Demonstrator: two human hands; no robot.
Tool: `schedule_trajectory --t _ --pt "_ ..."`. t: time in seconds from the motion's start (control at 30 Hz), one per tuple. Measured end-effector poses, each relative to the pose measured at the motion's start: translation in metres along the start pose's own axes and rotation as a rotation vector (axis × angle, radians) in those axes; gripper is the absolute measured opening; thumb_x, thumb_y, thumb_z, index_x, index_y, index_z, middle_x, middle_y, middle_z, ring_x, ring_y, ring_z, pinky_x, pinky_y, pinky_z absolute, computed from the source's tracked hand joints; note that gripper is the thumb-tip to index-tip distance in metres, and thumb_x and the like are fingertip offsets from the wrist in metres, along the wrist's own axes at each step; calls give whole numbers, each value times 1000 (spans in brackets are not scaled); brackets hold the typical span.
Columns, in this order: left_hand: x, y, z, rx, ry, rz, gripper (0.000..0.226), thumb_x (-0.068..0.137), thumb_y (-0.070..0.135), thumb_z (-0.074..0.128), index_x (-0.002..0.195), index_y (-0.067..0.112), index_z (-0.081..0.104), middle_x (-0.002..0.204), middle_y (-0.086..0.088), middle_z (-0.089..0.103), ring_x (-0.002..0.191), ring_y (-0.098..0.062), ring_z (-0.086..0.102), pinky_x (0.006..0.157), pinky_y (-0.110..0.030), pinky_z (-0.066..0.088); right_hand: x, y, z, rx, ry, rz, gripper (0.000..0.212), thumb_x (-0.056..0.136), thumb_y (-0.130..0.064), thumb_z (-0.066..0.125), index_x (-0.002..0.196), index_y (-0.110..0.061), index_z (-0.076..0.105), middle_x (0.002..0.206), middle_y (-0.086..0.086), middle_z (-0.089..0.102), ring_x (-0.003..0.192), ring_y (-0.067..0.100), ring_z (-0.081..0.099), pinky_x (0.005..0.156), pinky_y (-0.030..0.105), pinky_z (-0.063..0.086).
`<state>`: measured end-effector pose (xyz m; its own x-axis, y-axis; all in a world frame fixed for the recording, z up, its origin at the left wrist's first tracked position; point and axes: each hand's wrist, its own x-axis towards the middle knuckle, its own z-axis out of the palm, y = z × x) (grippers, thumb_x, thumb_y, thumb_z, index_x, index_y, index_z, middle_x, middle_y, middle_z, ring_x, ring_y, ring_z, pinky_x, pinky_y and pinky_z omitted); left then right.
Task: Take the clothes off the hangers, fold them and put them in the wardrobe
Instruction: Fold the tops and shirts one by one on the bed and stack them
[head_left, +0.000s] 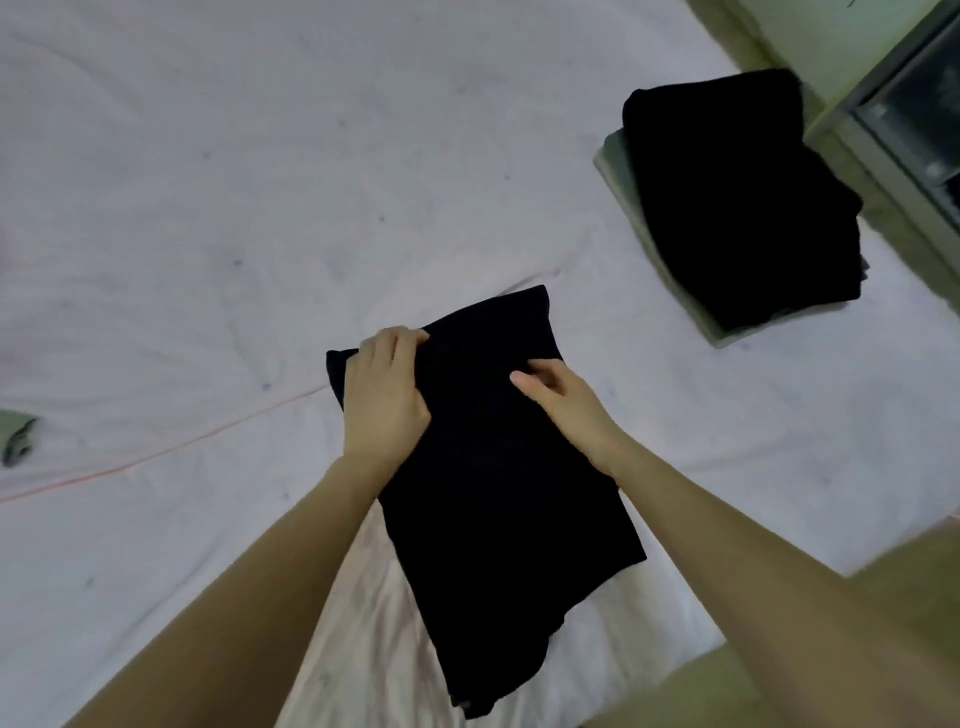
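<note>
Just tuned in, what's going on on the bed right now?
A person is folding a black garment laid flat on the white bed sheet. The left hand grips its far left corner, fingers curled over the edge; the right hand rests on the cloth near the middle, fingers curled into it. A pile of folded clothes, black on top of a grey-green piece, sits to the right near the bed's edge. No hanger or wardrobe is clearly in view.

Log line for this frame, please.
stage: folding | left hand: grips black garment edge | right hand: on garment | pile: folded, on bed
</note>
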<state>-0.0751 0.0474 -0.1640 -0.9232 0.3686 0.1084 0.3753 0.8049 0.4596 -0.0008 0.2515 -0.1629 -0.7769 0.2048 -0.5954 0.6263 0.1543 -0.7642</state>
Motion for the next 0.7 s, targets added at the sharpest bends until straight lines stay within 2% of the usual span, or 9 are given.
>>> schedule_trajectory --t 0.07,0.13,0.2,0.27,0.33,0.4,0.5,0.57,0.7 --pt "16 -22 -3 181 -257 -14 68 77 1 57 143 9 40 141 -12 46 133 -36 36 110 -46 26 9 -12 8 -174 -96 -79 75 73 -66 67 134 -28 46 129 -11 55 116 6 54 102 30 44" --pt "28 -33 -3 264 -540 -18 70 88 21 60 150 15 28 148 -8 39 143 -32 24 118 -49 7 15 -15 20 -447 -27 -198 99 64 -69 73 143 -24 33 145 -4 42 132 13 42 109 33 36" --pt "41 -35 -1 234 -588 -44 56 93 34 57 143 17 38 139 -5 50 134 -27 39 118 -49 8 22 -14 35 -600 113 -289 125 59 -67 77 154 -19 10 160 4 16 146 18 18 119 37 22" --pt "54 -32 -1 164 -513 -52 39 96 35 53 130 16 50 123 -6 59 116 -26 53 110 -42 27 29 -13 48 -626 212 -329 132 60 -58 82 155 -19 -1 162 8 4 149 20 6 121 41 14" --pt "62 -30 1 90 -521 5 29 98 32 50 122 16 53 114 -5 60 104 -26 57 91 -36 39 42 -15 53 -672 280 -358 123 64 -50 83 154 -16 8 162 9 6 150 23 5 121 42 13" --pt "68 -31 3 6 -551 54 22 99 31 47 117 19 53 109 0 60 99 -22 58 80 -35 43 61 -18 49 -655 282 -382 92 70 -42 81 144 -15 37 157 9 24 147 25 19 119 37 21" --pt "75 -34 4 -95 -541 56 18 101 36 43 109 24 53 97 6 63 90 -18 58 74 -35 45 81 -32 33 -479 137 -329 29 78 -29 76 101 -19 60 105 -3 63 103 17 58 87 28 44" --pt "80 -36 5 -154 -551 27 20 101 40 41 107 25 54 93 8 63 87 -15 58 72 -33 44 87 -44 13 -453 84 -311 15 82 -21 73 90 -20 60 88 -8 62 86 12 58 76 24 43" --pt "94 -29 6 -198 -663 -50 33 89 65 48 102 34 53 89 13 64 82 -10 59 73 -30 45 97 -63 -28 -329 63 -306 6 84 -16 70 88 -18 66 87 -9 65 84 7 60 73 11 41"
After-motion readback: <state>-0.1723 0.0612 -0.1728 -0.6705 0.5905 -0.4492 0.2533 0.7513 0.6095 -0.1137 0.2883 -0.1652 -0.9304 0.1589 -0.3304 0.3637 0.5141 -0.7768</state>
